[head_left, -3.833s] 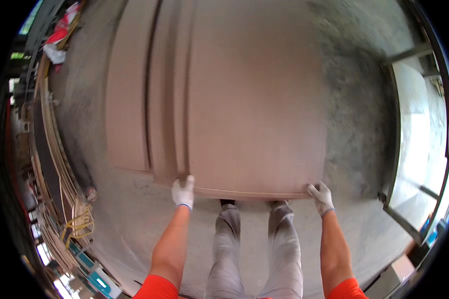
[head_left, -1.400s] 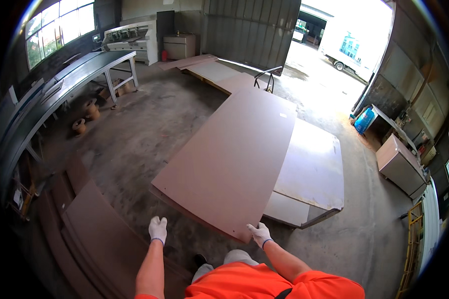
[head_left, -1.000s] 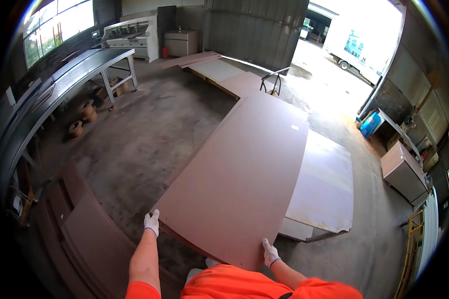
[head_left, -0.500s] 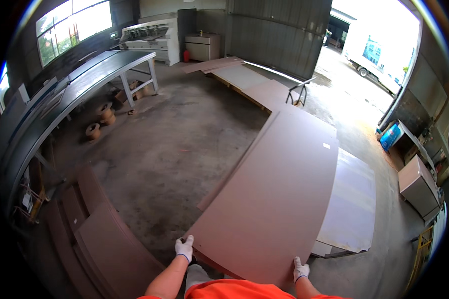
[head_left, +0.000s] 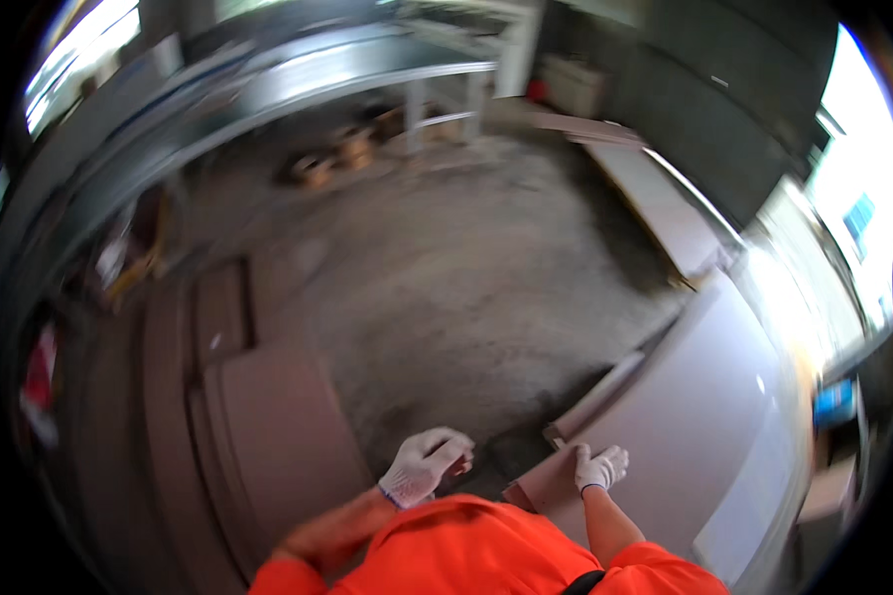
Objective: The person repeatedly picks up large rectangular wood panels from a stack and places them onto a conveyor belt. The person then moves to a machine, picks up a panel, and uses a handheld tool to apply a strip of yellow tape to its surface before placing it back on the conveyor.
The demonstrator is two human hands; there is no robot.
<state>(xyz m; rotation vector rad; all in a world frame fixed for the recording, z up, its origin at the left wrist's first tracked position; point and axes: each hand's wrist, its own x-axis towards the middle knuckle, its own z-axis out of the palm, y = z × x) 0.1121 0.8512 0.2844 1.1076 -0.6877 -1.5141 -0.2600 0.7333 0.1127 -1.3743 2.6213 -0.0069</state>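
Nearest is the front of an orange shirt (head_left: 466, 550). Just beyond it, the gloved left hand (head_left: 429, 464) hangs in the air, apart from the boards. Its fingers are loosely curled around nothing visible; whether they meet the thumb, I cannot tell. Half a second ago this hand was gripping the near left corner of the large brown board (head_left: 670, 397), and the other hand was at its near right corner.

Now the gloved right hand (head_left: 602, 466) is over the board's top face, close to the left edge and the near left corner, with fingers loosely spread and clasping nothing. Blur hides whether the palm touches. The board lies to the person's right, on a pale table (head_left: 764, 481) that shows past its right edge; another brown board (head_left: 595, 402) juts out from beneath its left edge.

The view has swung left, so the board now sits farther right and the stacked brown panels (head_left: 283, 426) on the floor at left show more fully. A red and white bundle (head_left: 40, 387) has come into sight at the far left.

Farther back stand spools (head_left: 352, 149), a long workbench (head_left: 308, 74) and, toward the right, a low platform (head_left: 655, 198) before a grey metal wall (head_left: 734, 99).
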